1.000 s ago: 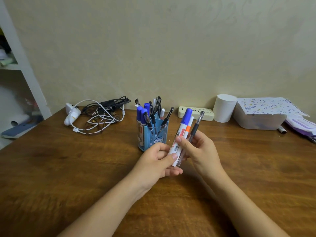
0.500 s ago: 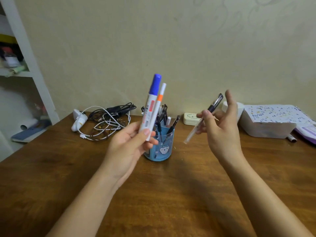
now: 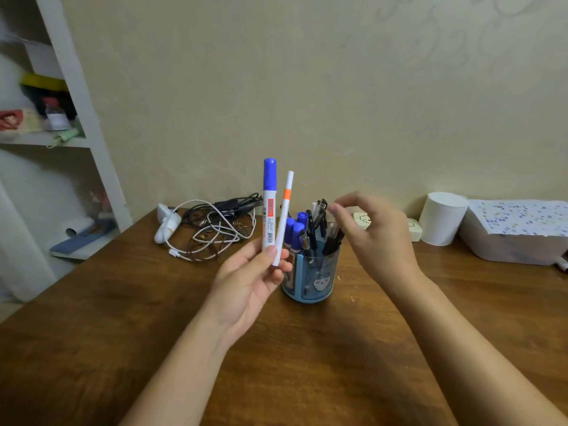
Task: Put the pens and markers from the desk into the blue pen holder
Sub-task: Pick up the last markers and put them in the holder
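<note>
The blue pen holder (image 3: pixel 319 281) stands on the wooden desk (image 3: pixel 307 364), holding several pens and blue-capped markers. My left hand (image 3: pixel 249 281) is just left of it, gripping two items upright: a white marker with a blue cap (image 3: pixel 269 204) and a thin white pen with an orange band (image 3: pixel 284 216). My right hand (image 3: pixel 373 238) hovers right of the holder's rim, fingers spread and blurred, with nothing visibly in it. A black-tipped clear pen (image 3: pixel 333 241) leans in the holder just below those fingers.
A tangle of white and black cables (image 3: pixel 212 226) lies behind at the left. A white power strip (image 3: pixel 412 227), a white roll (image 3: pixel 442 218) and a white box with dotted paper (image 3: pixel 516 238) stand at the back right. White shelves (image 3: pixel 76 118) rise on the left.
My right hand moved down and left to the holder, and the clear pen it held now stands in the holder. My left hand kept the marker and orange-banded pen, drifting right.
</note>
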